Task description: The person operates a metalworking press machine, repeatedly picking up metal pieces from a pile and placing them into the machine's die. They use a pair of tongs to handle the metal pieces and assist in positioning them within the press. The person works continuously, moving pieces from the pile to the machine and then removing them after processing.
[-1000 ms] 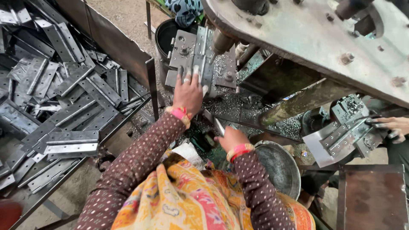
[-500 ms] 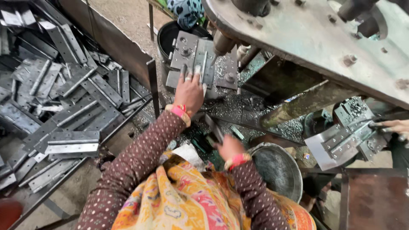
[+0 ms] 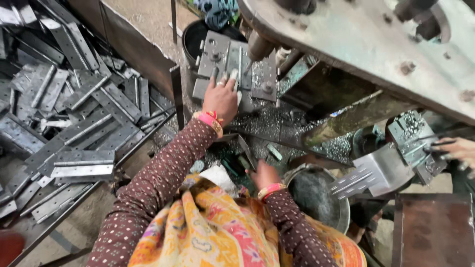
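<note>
My left hand (image 3: 221,97) rests palm down on the grey metal die block (image 3: 236,68) of a press, fingers spread over a flat metal piece lying there. My right hand (image 3: 263,174) is lower, close to my body, closed around a narrow flat metal strip (image 3: 246,150) that sticks up and to the left. Metal shavings (image 3: 277,118) cover the press bed between the two hands. Both wrists wear red and orange bangles.
A large heap of flat metal hinge plates (image 3: 74,113) fills the bin at left behind a steel frame edge (image 3: 175,94). A round metal bowl (image 3: 316,195) sits at right. Another person's hand (image 3: 457,148) holds metal plates (image 3: 381,173) at far right. The heavy press body (image 3: 376,44) overhangs above.
My right hand has drawn back toward my body and lower, still with the metal strip. My left hand has stayed on the die block.
</note>
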